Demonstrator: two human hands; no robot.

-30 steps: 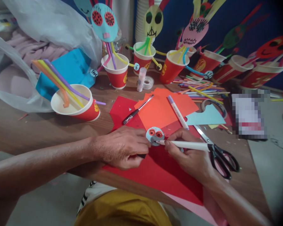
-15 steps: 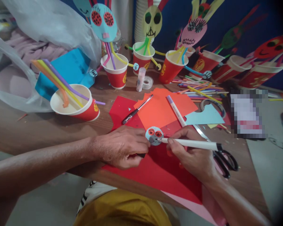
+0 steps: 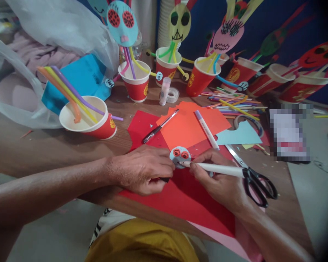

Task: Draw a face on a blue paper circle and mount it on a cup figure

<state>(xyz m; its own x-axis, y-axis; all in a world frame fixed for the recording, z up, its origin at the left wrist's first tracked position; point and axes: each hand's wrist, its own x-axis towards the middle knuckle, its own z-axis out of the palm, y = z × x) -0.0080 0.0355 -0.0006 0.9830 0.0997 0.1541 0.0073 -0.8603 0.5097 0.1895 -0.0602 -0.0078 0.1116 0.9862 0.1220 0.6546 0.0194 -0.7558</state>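
A small light-blue paper disc (image 3: 182, 151) with red eyes lies on red paper (image 3: 177, 196) in front of me. My left hand (image 3: 143, 170) is closed, its fingertips at the disc's left edge; a black marker cap (image 3: 164, 179) pokes out from its curled fingers. Pinched in my right hand (image 3: 217, 180) is a white marker (image 3: 221, 168), its tip touching the lower part of the disc. Black-handled scissors (image 3: 258, 185) lie just right of that hand, partly covered by it.
A black pen (image 3: 160, 126) and a purple-ended marker (image 3: 206, 129) lie on orange paper (image 3: 177, 133). A tipped cup (image 3: 98, 127) holds straws at left. Decorated cups (image 3: 136, 89), a glue stick (image 3: 164, 91), tape (image 3: 172, 95), loose straws (image 3: 235, 103) and a phone (image 3: 289, 134) stand or lie beyond.
The marker in my right hand has shifted slightly left and down across the disc, its tip now lower on it. More of the scissors shows. My left hand stays put.
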